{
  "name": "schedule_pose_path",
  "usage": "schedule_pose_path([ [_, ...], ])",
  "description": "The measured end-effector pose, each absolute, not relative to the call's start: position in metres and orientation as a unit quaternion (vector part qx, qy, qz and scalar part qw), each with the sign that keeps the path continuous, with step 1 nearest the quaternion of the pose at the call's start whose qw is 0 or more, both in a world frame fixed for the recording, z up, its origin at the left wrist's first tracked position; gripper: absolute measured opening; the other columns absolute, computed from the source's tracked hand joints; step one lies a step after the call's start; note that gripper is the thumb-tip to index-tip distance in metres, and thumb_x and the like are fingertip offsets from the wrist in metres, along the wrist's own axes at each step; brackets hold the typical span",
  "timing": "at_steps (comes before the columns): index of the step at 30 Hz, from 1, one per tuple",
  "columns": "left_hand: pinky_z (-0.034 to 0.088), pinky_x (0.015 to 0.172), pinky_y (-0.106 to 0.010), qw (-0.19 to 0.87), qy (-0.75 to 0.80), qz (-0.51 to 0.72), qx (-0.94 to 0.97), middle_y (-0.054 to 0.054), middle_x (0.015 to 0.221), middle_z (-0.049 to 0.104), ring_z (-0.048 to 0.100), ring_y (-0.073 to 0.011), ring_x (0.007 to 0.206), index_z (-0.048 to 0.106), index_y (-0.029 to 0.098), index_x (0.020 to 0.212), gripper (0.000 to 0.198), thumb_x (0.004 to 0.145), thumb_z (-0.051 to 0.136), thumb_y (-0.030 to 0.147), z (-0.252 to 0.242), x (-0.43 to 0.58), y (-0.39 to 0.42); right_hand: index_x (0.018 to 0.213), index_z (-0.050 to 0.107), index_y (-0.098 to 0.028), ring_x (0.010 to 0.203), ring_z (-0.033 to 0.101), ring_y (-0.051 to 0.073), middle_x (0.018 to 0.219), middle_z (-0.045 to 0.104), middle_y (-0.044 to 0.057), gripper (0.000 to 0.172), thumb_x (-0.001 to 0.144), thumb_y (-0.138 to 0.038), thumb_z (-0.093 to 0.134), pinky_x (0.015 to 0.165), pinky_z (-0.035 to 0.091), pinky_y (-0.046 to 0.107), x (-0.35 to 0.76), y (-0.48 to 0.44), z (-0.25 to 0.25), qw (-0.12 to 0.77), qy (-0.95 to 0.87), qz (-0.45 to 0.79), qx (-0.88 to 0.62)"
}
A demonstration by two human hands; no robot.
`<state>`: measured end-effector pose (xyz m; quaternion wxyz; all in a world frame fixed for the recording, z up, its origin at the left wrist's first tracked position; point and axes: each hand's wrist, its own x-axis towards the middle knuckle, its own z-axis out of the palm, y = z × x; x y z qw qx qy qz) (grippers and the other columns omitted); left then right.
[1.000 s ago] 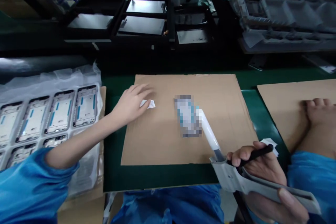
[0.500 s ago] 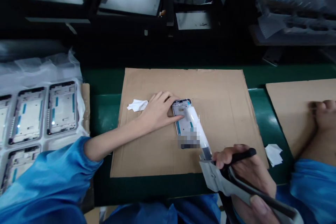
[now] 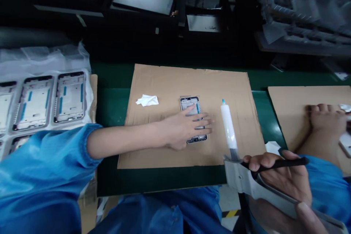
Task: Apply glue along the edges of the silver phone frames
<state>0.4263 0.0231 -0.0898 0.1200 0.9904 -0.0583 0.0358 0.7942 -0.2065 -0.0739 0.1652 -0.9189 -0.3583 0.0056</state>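
Head view: left hand (image 3: 186, 129) lies flat, fingers spread, pinning grey rectangular phone frame (image 3: 193, 118) mid brown cardboard sheet (image 3: 164, 80). Right hand (image 3: 285, 182) clenched on grey dispenser gun (image 3: 255, 186), white tube tip (image 3: 228, 126) just beside frame, off it. Likely glue step; next calls for nozzle on frame edge.

Left sleeve (image 3: 41, 168): bright blue smock fabric, loose, gathered at the forearm; hands bare, ungloved; blue garment across lap (image 3: 164, 212).
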Motion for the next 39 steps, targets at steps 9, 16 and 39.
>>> schedule_pose_path([
  [9, 0.054, 0.096, -0.042, -0.098, -0.091, 0.008, 0.991, -0.008, 0.118, 0.077, 0.069, -0.0268, 0.110, 0.077, 0.027, 0.108, 0.038, 0.102, 0.049, 0.001, -0.047, 0.451, 0.020, 0.115, 0.079, -0.045, 0.073, 0.051, 0.023, 0.083, 0.050, 0.009, 0.036, 0.098, -0.040, 0.047, 0.073, 0.043, 0.065, 0.578, -0.236, -0.052, 0.756, -0.157, 0.171, -0.612],
  [16, 0.047, 0.117, -0.044, 0.011, -0.013, -0.022, 1.000, -0.009, 0.145, 0.073, 0.066, -0.0274, 0.131, 0.070, 0.024, 0.139, 0.036, 0.104, 0.063, 0.020, -0.059, 0.391, 0.029, 0.113, 0.077, -0.044, 0.072, 0.054, 0.021, 0.082, 0.052, 0.009, 0.031, 0.098, -0.042, 0.050, 0.072, 0.050, 0.065, 0.590, -0.245, -0.065, 0.750, -0.151, 0.209, -0.609],
  [39, 0.050, 0.101, -0.045, 0.178, 0.267, 0.126, 0.939, -0.014, 0.131, 0.070, 0.063, -0.0307, 0.117, 0.066, 0.017, 0.138, 0.054, 0.107, 0.061, 0.061, -0.121, 0.378, 0.050, 0.119, 0.066, -0.037, 0.076, 0.059, 0.022, 0.087, 0.054, 0.005, 0.038, 0.088, -0.059, 0.063, 0.080, 0.058, 0.058, 0.542, -0.210, -0.066, 0.624, -0.372, 0.327, -0.604],
])
